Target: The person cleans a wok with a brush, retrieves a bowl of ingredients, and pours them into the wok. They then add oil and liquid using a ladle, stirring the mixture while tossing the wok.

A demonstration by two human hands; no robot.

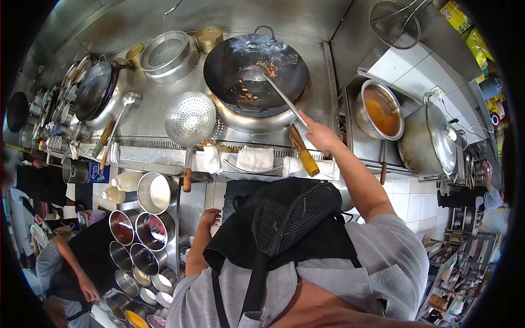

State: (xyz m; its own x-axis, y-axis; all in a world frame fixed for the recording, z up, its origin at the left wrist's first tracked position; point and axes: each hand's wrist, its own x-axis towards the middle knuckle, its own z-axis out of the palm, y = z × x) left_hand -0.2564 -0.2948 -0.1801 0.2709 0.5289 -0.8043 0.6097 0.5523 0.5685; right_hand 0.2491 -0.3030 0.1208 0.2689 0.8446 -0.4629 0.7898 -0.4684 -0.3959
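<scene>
My right hand (322, 135) is closed around the handle of a long metal ladle (281, 95). The ladle's bowl rests inside a large black wok (224, 68) on the stove. Small orange and brown food bits (268, 68) lie in the wok near the bowl. My left hand (210, 217) hangs low beside my body, its fingers curled; whether it holds anything cannot be made out. Left of the wok lies a perforated skimmer (190, 117) with a wooden handle. A bamboo brush (302, 150) sits at the stove's front edge, near my right forearm.
At the right stand a bowl of orange liquid (381, 113) and a large lidded pot (432, 139). Several sauce containers (121, 227) stand at lower left. Folded cloths (256, 158) line the stove front. Another person (74, 262) works at far left.
</scene>
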